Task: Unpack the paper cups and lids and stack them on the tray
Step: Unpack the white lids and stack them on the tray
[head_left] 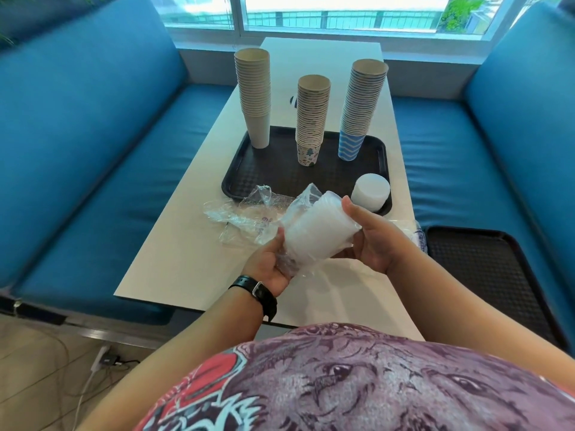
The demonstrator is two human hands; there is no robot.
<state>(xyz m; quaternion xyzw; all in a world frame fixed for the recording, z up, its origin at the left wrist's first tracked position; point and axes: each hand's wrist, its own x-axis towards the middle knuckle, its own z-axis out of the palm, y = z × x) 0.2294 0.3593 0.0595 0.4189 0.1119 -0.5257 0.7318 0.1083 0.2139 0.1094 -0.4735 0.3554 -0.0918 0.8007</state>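
A stack of translucent white lids (317, 230) in a clear plastic sleeve lies on its side between my hands, above the white table. My left hand (270, 265) grips the wrapped near end. My right hand (370, 241) holds the far end, thumb on top. On the black tray (236, 169) stand three tall cup stacks: plain beige (253, 94) at left, a patterned one (311, 119) in the middle, blue-striped (361, 110) at right. A short stack of white lids (370, 191) sits at the tray's near right corner.
Empty clear plastic wrappers (245, 213) lie on the table (193, 262) just in front of the tray. A second black tray (485, 269) rests on the blue bench seat at right. Blue benches flank the table; a window is behind.
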